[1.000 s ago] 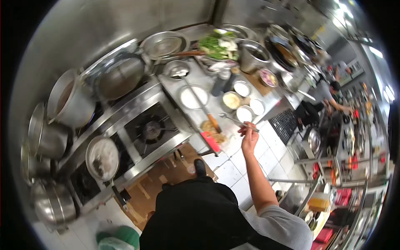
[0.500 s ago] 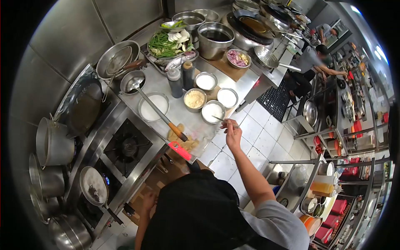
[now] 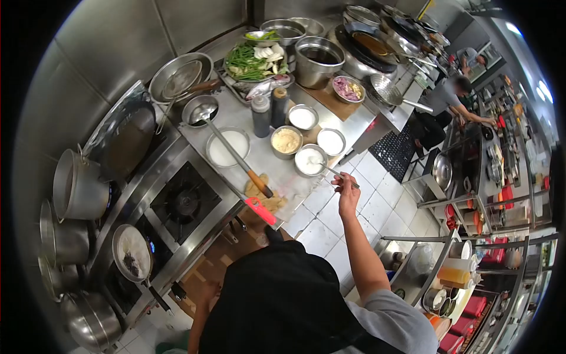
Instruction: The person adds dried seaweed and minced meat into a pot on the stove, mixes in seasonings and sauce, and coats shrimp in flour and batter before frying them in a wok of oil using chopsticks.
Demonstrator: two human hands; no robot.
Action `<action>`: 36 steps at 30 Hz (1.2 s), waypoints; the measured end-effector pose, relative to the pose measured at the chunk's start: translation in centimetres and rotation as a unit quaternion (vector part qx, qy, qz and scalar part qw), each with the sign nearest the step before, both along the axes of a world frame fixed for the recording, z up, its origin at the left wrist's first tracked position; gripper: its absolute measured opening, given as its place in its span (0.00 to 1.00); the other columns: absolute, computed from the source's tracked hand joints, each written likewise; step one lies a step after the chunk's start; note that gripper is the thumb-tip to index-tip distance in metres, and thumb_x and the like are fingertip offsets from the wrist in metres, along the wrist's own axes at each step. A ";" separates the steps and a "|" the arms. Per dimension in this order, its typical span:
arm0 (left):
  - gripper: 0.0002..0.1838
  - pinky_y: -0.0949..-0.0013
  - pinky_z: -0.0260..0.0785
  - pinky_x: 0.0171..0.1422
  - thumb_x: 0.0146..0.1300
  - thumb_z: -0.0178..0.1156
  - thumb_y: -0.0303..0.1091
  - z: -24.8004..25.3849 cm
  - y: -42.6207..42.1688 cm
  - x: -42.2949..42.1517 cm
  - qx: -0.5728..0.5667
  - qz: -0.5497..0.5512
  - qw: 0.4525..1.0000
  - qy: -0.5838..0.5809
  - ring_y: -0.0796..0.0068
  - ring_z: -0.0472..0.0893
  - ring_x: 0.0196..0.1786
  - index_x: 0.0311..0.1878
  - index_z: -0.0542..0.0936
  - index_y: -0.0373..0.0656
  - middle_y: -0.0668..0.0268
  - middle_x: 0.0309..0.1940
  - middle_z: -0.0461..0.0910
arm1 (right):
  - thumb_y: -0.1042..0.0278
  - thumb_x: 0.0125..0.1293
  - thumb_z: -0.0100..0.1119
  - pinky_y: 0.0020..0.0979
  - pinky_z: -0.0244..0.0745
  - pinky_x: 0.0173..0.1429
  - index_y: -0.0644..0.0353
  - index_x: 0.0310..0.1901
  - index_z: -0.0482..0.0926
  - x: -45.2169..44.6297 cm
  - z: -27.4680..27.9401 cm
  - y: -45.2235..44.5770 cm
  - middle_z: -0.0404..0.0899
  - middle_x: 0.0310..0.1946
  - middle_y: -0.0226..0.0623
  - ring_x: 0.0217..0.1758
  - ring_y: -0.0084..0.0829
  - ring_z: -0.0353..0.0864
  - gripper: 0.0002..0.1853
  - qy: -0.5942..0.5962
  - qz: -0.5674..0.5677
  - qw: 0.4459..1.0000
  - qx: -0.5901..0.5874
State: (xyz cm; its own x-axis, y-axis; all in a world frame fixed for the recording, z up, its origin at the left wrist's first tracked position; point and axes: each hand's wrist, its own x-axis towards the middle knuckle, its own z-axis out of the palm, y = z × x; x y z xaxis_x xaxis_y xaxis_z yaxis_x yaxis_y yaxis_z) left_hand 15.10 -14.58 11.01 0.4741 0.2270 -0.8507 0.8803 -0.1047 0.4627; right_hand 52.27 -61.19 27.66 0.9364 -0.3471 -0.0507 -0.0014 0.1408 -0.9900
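Observation:
My right hand is closed around the handle of a metal spoon. The spoon's tip rests in a small steel bowl of white powder. Close by stand a bowl of pale yellow crumbly powder and two more bowls with white contents. My left hand hangs low beside my black apron, in front of the stove, and its fingers are too dim to make out. A ladle with a wooden handle lies across a wider bowl of white liquid.
A red-handled tool lies at the counter's near edge. On the left stove, a pan sits over a blue flame. Two squeeze bottles, a vegetable tray and a dark-filled pot stand farther back. Co-workers are at the right.
My right hand has shifted slightly to the right, and more of the spoon's head shows in the white powder. The whole view has turned a little, so the counter appears farther right.

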 end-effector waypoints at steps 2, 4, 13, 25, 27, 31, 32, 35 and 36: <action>0.13 0.66 0.69 0.23 0.66 0.55 0.37 5.6 -1.3 1.6 0.030 -0.057 0.997 -0.045 0.69 0.77 0.22 0.38 0.76 0.34 0.58 0.24 0.77 | 0.57 0.73 0.46 0.22 0.70 0.33 0.65 0.47 0.75 -0.2 -1.2 -0.2 0.82 0.36 0.38 0.35 0.24 0.81 0.17 0.006 -0.018 0.999 0.032; 0.13 0.66 0.69 0.23 0.66 0.54 0.37 6.3 -1.1 1.3 0.040 -0.078 0.994 -0.063 0.69 0.76 0.22 0.38 0.75 0.34 0.58 0.25 0.77 | 0.58 0.73 0.46 0.22 0.69 0.33 0.64 0.47 0.74 -0.1 -2.0 -0.1 0.81 0.36 0.37 0.35 0.24 0.81 0.17 0.007 -0.021 0.999 0.047; 0.14 0.64 0.71 0.25 0.66 0.53 0.39 0.3 3.6 -7.5 -0.001 -0.015 0.998 -0.060 0.66 0.77 0.24 0.41 0.73 0.35 0.58 0.26 0.75 | 0.58 0.72 0.48 0.21 0.68 0.32 0.64 0.49 0.73 0.1 1.0 2.4 0.81 0.36 0.36 0.35 0.24 0.81 0.16 -0.019 0.013 0.999 0.035; 0.17 0.65 0.77 0.27 0.62 0.58 0.40 5.0 -0.7 -13.3 0.090 0.149 0.984 -0.040 0.64 0.83 0.26 0.33 0.78 0.30 0.53 0.25 0.81 | 0.52 0.71 0.48 0.23 0.70 0.40 0.63 0.53 0.72 -7.6 2.0 27.5 0.82 0.39 0.41 0.38 0.25 0.82 0.21 0.076 0.359 0.926 0.090; 0.18 0.66 0.77 0.26 0.62 0.58 0.41 4.5 -0.6 -15.3 0.100 0.164 0.980 -0.054 0.64 0.82 0.26 0.34 0.77 0.30 0.54 0.25 0.80 | 0.55 0.72 0.47 0.25 0.71 0.40 0.66 0.53 0.72 -9.2 2.7 33.9 0.82 0.42 0.46 0.39 0.27 0.83 0.21 0.078 0.436 0.886 0.135; 0.17 0.64 0.77 0.25 0.63 0.58 0.40 3.6 -1.1 -19.8 -0.002 0.280 0.959 -0.030 0.66 0.82 0.25 0.37 0.76 0.31 0.56 0.26 0.80 | 0.71 0.71 0.50 0.23 0.75 0.41 0.68 0.47 0.78 -11.9 5.8 44.2 0.81 0.38 0.40 0.37 0.25 0.82 0.11 -0.186 0.504 0.841 -0.069; 0.17 0.64 0.78 0.25 0.63 0.59 0.40 3.6 -1.0 -20.6 0.006 0.258 0.966 -0.025 0.67 0.82 0.25 0.39 0.76 0.31 0.56 0.27 0.80 | 0.72 0.71 0.50 0.24 0.75 0.42 0.68 0.47 0.78 -12.3 7.9 44.8 0.81 0.38 0.40 0.37 0.26 0.82 0.11 -0.211 0.488 0.842 -0.086; 0.18 0.64 0.77 0.30 0.64 0.58 0.42 3.5 -1.4 -22.5 0.033 0.177 0.980 -0.087 0.67 0.82 0.28 0.40 0.78 0.33 0.56 0.29 0.81 | 0.72 0.71 0.50 0.25 0.75 0.42 0.67 0.47 0.78 -11.7 9.9 44.0 0.81 0.38 0.40 0.36 0.25 0.81 0.10 -0.185 0.444 0.876 -0.032; 0.18 0.64 0.77 0.33 0.64 0.58 0.44 5.3 -1.0 -21.9 0.040 0.158 0.982 -0.091 0.66 0.82 0.30 0.41 0.78 0.34 0.56 0.30 0.82 | 0.71 0.71 0.50 0.24 0.75 0.41 0.68 0.46 0.78 -11.1 10.3 42.1 0.81 0.36 0.41 0.36 0.25 0.81 0.10 -0.198 0.414 0.883 -0.095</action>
